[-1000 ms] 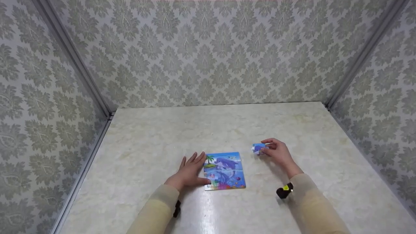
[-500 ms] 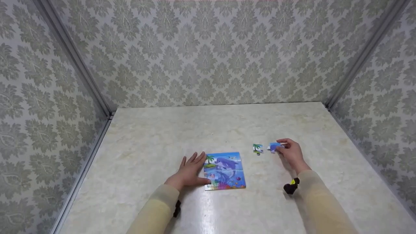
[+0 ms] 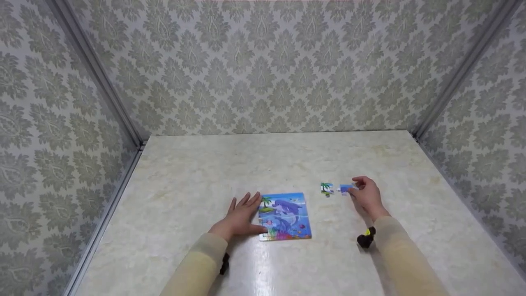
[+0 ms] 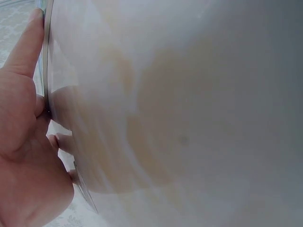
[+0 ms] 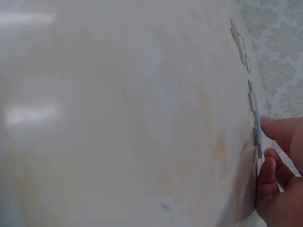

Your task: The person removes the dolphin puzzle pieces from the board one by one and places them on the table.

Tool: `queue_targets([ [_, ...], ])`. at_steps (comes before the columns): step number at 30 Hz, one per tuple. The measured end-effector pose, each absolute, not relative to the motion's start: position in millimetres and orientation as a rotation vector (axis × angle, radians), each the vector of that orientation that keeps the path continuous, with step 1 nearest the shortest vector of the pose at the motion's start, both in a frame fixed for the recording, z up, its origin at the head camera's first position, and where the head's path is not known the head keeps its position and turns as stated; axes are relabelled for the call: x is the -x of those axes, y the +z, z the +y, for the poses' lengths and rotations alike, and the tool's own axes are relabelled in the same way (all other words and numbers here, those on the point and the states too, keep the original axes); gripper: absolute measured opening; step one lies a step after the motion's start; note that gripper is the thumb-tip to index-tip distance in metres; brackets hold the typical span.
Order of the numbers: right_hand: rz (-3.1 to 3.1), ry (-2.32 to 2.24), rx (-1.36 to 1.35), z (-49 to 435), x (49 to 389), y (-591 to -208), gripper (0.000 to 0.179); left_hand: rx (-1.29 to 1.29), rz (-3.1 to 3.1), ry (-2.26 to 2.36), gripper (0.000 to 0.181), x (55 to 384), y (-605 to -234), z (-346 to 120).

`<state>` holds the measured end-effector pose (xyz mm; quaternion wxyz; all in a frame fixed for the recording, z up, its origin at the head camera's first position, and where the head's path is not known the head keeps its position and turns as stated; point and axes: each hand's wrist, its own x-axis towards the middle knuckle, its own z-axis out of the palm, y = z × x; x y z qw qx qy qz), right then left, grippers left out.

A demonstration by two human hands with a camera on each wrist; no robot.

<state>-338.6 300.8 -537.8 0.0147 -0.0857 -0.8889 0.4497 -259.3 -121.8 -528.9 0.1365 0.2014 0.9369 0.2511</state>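
A square jigsaw puzzle (image 3: 287, 213) with dolphins, a palm tree and coral lies flat on the table. My left hand (image 3: 238, 218) rests at its left side with fingers spread, the thumb over the lower left corner. To the right, my right hand (image 3: 367, 197) holds a blue-purple puzzle piece (image 3: 345, 189) between thumb and fingers, at the table surface. Another puzzle piece (image 3: 326, 188), with a palm tree, lies just left of it, with a small gap. In the right wrist view the thumb touches the held piece (image 5: 256, 118) from above. The left wrist view shows mostly tabletop.
The pale marbled table (image 3: 205, 164) runs back to a patterned wall (image 3: 263, 82). Side walls with grey metal corner posts stand left and right. A dark device with a yellow patch (image 3: 365, 238) sits at the right wrist.
The right hand has moved right with the blue-purple piece, uncovering the palm tree piece, and has lowered it flat onto the table. The left hand and the puzzle have stayed put.
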Motion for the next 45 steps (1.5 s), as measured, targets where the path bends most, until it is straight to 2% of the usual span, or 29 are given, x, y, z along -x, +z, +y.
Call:
queue_targets([
  [9, -2.684, 1.538, 0.269, 273.7, 335.1, -525.6, 0.047, -0.582, 2.714, 0.711, 0.106, 260.8, -531.0, -122.5],
  [21, -2.689, 1.753, -0.045, 223.2, 318.8, -520.1, 0.044, -0.588, 2.713, 0.702, 0.106, 261.3, -530.6, -121.7],
  [29, -2.805, 1.681, -0.247, 191.4, 308.4, -526.0, 0.042, -0.589, 2.714, 0.704, 0.107, 261.5, -531.2, -122.3],
  [45, -3.083, 1.328, -0.342, 167.2, 309.2, -530.9, 0.042, -0.608, 2.713, 0.716, 0.105, 260.6, -530.6, -122.3],
])
